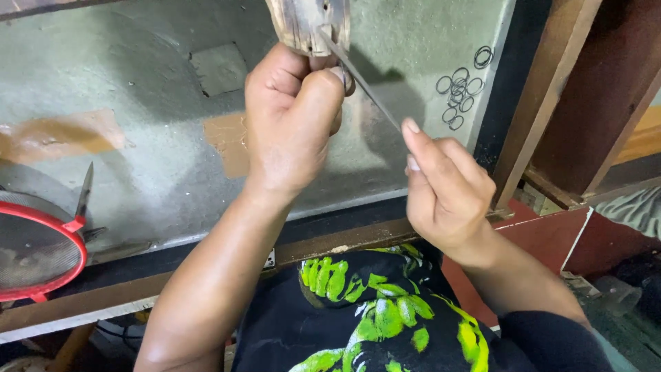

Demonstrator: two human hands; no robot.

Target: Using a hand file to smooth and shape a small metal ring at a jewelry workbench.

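- Two bare hands work close together above a grey-green bench top (138, 158), near its far edge.
- Left hand (292, 120) is curled tight, thumb and fingers pressed together on something small against a worn wooden peg (306, 24). What it pinches is hidden behind the knuckles; I cannot tell its shape.
- Right hand (447, 189) pinches the lower end of a thin metal file (361, 83) between thumb and forefinger. The file runs up and left, its upper end touching the left fingertips at the peg.
- Risk: the file sits right against the left forefinger. A slip off the work would likely rake the fingertip or nail.
- Risk: the right hand's hold is only a light fingertip pinch on a narrow strip. Hard pressure could twist the file or spring it loose.
- Risk: the pinched piece looks very small. If the left grip eases, it may drop onto the bench or into the person's lap and be hard to find.
- Small wire rings (460, 89) lie loose in a cluster to the right, near the bench edge; a knock from the right elbow or sleeve could scatter them.
- Red-rimmed mesh sieve (38, 251) with a pointed tool (84, 193) beside it sits far left, well apart from both hands.
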